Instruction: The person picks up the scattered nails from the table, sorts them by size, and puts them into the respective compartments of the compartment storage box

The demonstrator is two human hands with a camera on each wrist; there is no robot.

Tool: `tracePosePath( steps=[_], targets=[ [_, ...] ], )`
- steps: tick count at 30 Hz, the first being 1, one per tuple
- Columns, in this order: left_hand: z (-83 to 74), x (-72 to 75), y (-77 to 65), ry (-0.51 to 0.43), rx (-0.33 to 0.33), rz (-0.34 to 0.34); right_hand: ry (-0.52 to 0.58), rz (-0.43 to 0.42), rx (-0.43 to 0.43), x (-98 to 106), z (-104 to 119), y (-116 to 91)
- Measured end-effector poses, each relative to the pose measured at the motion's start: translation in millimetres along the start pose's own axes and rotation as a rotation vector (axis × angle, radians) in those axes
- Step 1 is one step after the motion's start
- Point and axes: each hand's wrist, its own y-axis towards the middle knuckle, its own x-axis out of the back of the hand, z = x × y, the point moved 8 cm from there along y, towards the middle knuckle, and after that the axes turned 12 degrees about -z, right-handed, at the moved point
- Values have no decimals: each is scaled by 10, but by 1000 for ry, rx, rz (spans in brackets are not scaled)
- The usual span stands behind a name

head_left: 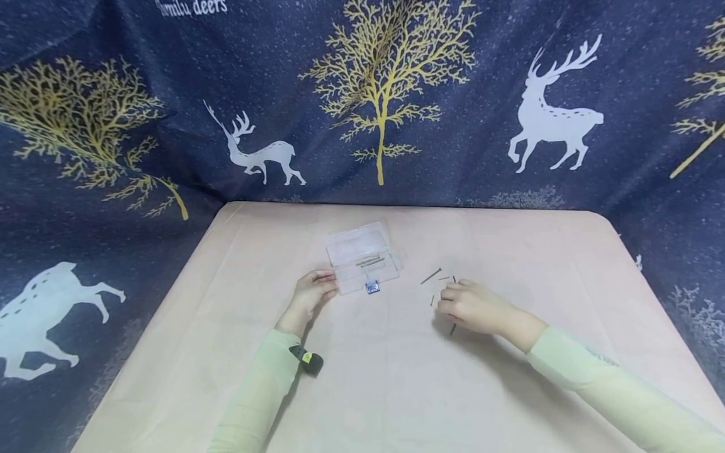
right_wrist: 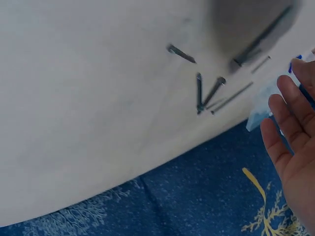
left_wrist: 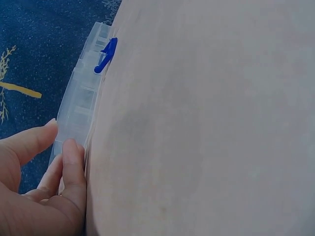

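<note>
A clear plastic case (head_left: 358, 245) lies opened on the table, its blue latch (head_left: 372, 287) on the front edge and a few metal screws (head_left: 370, 261) inside. At its left end, my left hand (head_left: 310, 294) pinches the case wall between thumb and fingers, which the left wrist view shows close up. My right hand (head_left: 470, 306) hovers low over loose screws to the right of the case. In the right wrist view its fingers (right_wrist: 288, 115) are loosely extended, with nothing seen in them; the thumb is mostly out of frame. A long screw (head_left: 432, 275) and a small one (head_left: 433, 300) lie beside this hand.
The table (head_left: 385, 377) has a pale pink cover. Behind and beside it hangs a dark blue cloth (head_left: 453, 170) with white deer and golden trees. A dark strap (head_left: 308, 358) with a small block sits on the left wrist.
</note>
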Motion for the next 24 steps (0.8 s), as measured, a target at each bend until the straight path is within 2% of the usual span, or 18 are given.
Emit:
tracePosePath(
  steps=[12,18,24],
  targets=[
    [2,7,7,6,8,-6,15,129,-77,-215,5,-228],
    [-1,6,6,51,16,-16,27,101,-62,-193,-1,-270],
    [-14,12,-7,29,19,-17,8,60,-20,-156,14,-265]
  ],
)
